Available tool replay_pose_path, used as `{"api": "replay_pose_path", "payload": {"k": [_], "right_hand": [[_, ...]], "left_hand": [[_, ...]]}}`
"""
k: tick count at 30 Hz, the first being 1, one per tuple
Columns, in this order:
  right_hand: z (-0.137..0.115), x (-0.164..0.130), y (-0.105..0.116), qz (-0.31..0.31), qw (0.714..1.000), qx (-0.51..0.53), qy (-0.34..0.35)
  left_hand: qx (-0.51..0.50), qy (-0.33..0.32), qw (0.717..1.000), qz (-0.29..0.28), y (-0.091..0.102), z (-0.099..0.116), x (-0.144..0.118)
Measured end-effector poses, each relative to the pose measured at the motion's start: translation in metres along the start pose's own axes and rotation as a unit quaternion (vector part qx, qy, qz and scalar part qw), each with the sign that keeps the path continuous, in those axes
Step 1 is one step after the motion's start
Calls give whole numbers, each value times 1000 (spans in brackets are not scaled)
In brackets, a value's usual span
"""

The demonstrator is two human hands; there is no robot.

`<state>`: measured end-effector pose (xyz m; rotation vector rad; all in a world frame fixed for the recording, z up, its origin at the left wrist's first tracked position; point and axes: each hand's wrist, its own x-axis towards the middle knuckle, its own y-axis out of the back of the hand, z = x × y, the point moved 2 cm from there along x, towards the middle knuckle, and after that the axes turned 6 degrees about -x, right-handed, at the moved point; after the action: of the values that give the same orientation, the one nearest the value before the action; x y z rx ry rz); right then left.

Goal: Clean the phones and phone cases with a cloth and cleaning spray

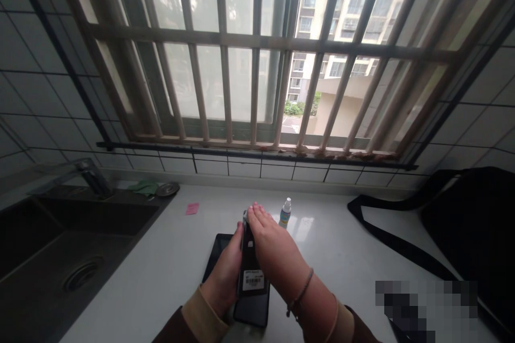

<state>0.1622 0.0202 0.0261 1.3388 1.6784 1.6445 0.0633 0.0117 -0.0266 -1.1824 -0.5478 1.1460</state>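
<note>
Nearest the lens: two sleeved forearms, a cord bracelet on the right wrist. Left hand cupped under and around a dark phone, grip clamped on its left edge, barcode sticker showing on the upturned face. Right hand laid flat along the phone's right side, fingers straight and together, palm pressing rather than wrapping; no closed grip there. Phone held just above the desk, over a second dark flat slab lying on the surface, possibly a case or another device; hard to tell which.

To do this well, probably: keep the left hold firm and low, slide the right palm evenly from end to end, avoid tilting the phone off the supporting hand.

Counted: one phone in hand, one dark slab beneath, one small spray bottle upright just beyond the fingertips, one pink scrap, one sink with one tap, one green cloth, one metal strainer, one black strap bag at right.
</note>
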Motion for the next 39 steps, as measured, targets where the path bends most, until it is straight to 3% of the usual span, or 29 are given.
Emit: {"api": "replay_pose_path", "payload": {"k": [4, 9, 13, 19, 27, 32, 39], "right_hand": [[-5, 1, 2, 19, 1000, 6, 5], [-13, 1, 5, -18, 999, 9, 47], [-17, -2, 7, -34, 995, 9, 90], [-31, -7, 6, -62, 991, 28, 111], [-15, -3, -4, -22, 995, -4, 94], [-1, 1, -4, -4, 999, -22, 42], [-19, -5, -8, -37, 994, 23, 102]], "left_hand": [[17, -5, 1000, 8, -5, -2, -6], [74, -65, 992, 80, -1, 0, -6], [51, -61, 991, 105, -2, 5, -8], [4, 29, 995, 91, -5, 12, -14], [-23, -21, 998, 52, -6, 11, -7], [-8, 15, 1000, -5, -7, 3, -6], [-8, -43, 996, 74, 0, 16, -5]]}}
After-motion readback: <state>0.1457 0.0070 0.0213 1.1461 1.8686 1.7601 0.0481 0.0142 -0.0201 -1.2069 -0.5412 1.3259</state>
